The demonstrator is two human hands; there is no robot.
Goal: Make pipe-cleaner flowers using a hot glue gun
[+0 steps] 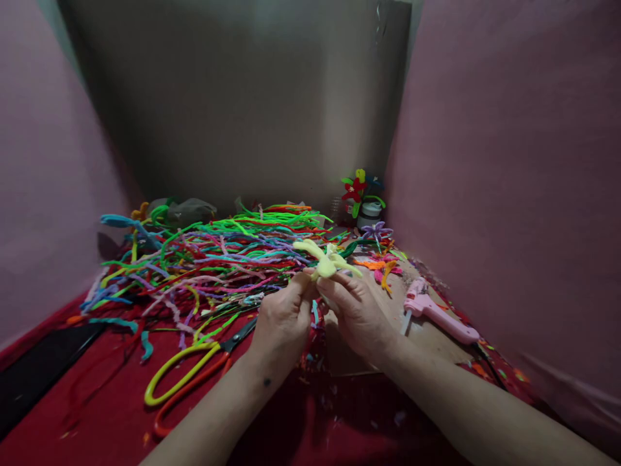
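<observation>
Both my hands meet in the middle of the view around a pale yellow pipe-cleaner flower (326, 266), its petals spreading up and outward. My left hand (285, 309) pinches the flower's base from the left, thumb and fingers pressed together. From the right, my right hand (354, 309) pinches it as well, with its thumb on the near petal. The fingertips and the flower's underside are partly hidden. Just left of my left hand lie large scissors (194, 372) with yellow and orange-red handles, their blades partly behind my wrist.
A heap of multicoloured pipe cleaners (208, 259) spreads across the back left. On the right, a pink glue gun (439, 312) rests on a cardboard sheet (388, 330). Behind it are a purple pipe-cleaner flower (376, 232) and a red one (354, 189). Red cloth (111, 395) covers the surface.
</observation>
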